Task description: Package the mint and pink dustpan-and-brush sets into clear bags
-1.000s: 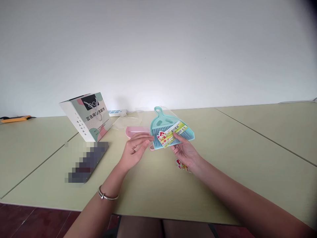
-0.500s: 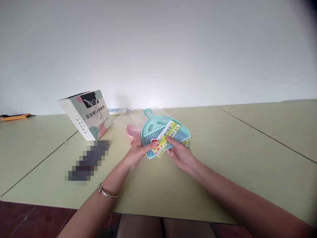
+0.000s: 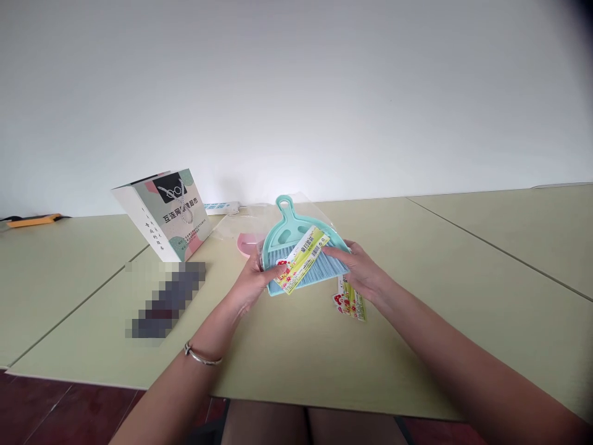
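Got my left hand (image 3: 250,283) and right hand (image 3: 364,271) stretched out front, clamped on opposite sides of the dustpan (image 3: 315,226), thumbs on top, holding it up over the table (image 3: 296,358).

On the card (image 3: 299,267) across the dustpan (image 3: 293,225) before you, you read 桌扫套装 beside a barcode (image 3: 315,252). At left, the paper bag (image 3: 197,230) shows 互连网 and 镜超市, its cord (image 3: 187,214) hanging between, and 专业的服务 down its side.
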Action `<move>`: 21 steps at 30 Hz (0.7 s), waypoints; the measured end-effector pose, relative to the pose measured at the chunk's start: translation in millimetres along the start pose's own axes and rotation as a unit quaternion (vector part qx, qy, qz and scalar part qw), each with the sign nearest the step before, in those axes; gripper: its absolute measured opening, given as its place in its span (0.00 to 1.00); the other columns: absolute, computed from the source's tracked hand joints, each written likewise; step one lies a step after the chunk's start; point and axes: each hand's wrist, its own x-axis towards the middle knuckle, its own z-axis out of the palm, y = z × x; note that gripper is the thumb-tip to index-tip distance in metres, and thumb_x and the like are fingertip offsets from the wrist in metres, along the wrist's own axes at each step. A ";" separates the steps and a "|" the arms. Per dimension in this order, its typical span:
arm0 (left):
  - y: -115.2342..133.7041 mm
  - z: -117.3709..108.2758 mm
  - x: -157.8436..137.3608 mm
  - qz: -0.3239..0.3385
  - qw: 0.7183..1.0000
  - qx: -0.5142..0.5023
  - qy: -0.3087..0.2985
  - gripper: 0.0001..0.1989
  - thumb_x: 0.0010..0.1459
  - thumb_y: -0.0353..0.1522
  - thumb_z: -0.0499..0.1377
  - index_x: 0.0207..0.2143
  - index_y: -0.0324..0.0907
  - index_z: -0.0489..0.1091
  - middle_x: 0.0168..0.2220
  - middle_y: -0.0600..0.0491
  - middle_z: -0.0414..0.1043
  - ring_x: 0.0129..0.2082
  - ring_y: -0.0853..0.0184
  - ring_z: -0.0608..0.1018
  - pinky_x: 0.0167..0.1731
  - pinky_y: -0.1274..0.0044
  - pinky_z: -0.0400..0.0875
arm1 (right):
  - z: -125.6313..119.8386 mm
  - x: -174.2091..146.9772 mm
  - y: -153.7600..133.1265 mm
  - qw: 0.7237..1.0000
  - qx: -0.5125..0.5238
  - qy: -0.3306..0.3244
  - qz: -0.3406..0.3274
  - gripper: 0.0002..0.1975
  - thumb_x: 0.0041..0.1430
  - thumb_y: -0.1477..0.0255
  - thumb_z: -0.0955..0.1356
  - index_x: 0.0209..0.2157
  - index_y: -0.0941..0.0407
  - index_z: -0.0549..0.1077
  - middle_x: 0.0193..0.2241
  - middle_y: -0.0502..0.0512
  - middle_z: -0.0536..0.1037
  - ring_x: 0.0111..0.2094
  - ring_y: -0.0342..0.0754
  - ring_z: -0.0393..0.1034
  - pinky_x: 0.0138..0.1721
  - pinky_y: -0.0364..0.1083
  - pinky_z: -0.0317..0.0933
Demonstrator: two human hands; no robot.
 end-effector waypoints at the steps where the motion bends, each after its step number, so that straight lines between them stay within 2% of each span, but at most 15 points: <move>1: 0.6 -0.9 -0.3 -0.009 1.000 -0.001 -0.003 0.32 0.42 0.32 0.68 0.51 0.43 0.61 0.46 0.48 0.72 0.44 0.59 0.75 0.42 0.69 0.71 | -0.2 -0.7 -2.6 0.999 0.022 -0.039 0.029 0.16 0.44 0.73 0.74 0.37 0.56 0.71 0.34 0.54 0.79 0.34 0.47 0.74 0.32 0.44 0.69; 4: 3.5 -3.1 -1.2 -0.053 0.999 -0.011 -0.004 0.33 0.41 0.32 0.68 0.50 0.43 0.62 0.45 0.47 0.73 0.42 0.59 0.77 0.41 0.69 0.72 | 0.1 -2.1 -9.1 0.986 0.099 -0.101 0.091 0.06 0.52 0.74 0.69 0.34 0.57 0.74 0.32 0.53 0.79 0.32 0.44 0.74 0.33 0.42 0.70; 6: 5.0 -4.1 -1.6 -0.087 0.996 -0.020 -0.009 0.32 0.40 0.32 0.69 0.49 0.44 0.63 0.45 0.48 0.74 0.40 0.60 0.78 0.40 0.70 0.72 | 0.3 -0.7 -9.6 0.982 0.133 -0.082 0.110 0.05 0.55 0.73 0.66 0.32 0.57 0.74 0.29 0.52 0.80 0.29 0.43 0.74 0.30 0.41 0.70; 9: 5.0 -4.5 -1.0 -0.121 0.992 -0.019 -0.014 0.30 0.41 0.33 0.68 0.48 0.44 0.65 0.43 0.48 0.75 0.39 0.61 0.78 0.39 0.71 0.73 | 1.2 3.3 -4.3 0.983 0.130 -0.049 0.123 0.05 0.56 0.76 0.66 0.30 0.58 0.74 0.25 0.53 0.79 0.25 0.44 0.74 0.26 0.41 0.69; 12: 3.5 -3.3 0.7 -0.128 0.991 0.002 0.032 0.24 0.42 0.35 0.67 0.45 0.42 0.69 0.40 0.48 0.77 0.38 0.60 0.79 0.38 0.72 0.73 | 4.2 4.4 3.8 0.991 0.091 -0.010 0.101 0.04 0.55 0.77 0.67 0.28 0.59 0.74 0.22 0.54 0.78 0.22 0.43 0.72 0.24 0.40 0.68; 17: 5.2 -0.5 1.7 -0.149 0.980 0.009 0.135 0.21 0.45 0.37 0.65 0.42 0.40 0.69 0.38 0.48 0.77 0.37 0.60 0.79 0.34 0.73 0.73 | 10.1 -1.4 12.5 0.996 -0.003 0.010 0.086 0.09 0.58 0.69 0.65 0.25 0.58 0.70 0.15 0.51 0.74 0.13 0.42 0.65 0.12 0.40 0.59; 19: 7.4 0.1 1.2 -0.152 0.975 0.004 0.164 0.20 0.46 0.37 0.64 0.43 0.40 0.68 0.38 0.48 0.77 0.35 0.62 0.79 0.31 0.75 0.72 | 10.4 -3.2 13.5 0.995 -0.013 0.003 0.098 0.09 0.58 0.69 0.65 0.26 0.57 0.69 0.15 0.51 0.74 0.12 0.41 0.64 0.12 0.40 0.59; 21: 9.7 0.2 0.4 -0.154 0.973 0.011 0.173 0.21 0.48 0.37 0.63 0.44 0.40 0.67 0.37 0.48 0.77 0.31 0.65 0.79 0.26 0.77 0.71 | 9.3 -3.9 13.1 0.993 -0.012 -0.014 0.115 0.09 0.58 0.67 0.64 0.28 0.57 0.69 0.18 0.53 0.76 0.15 0.43 0.68 0.17 0.40 0.63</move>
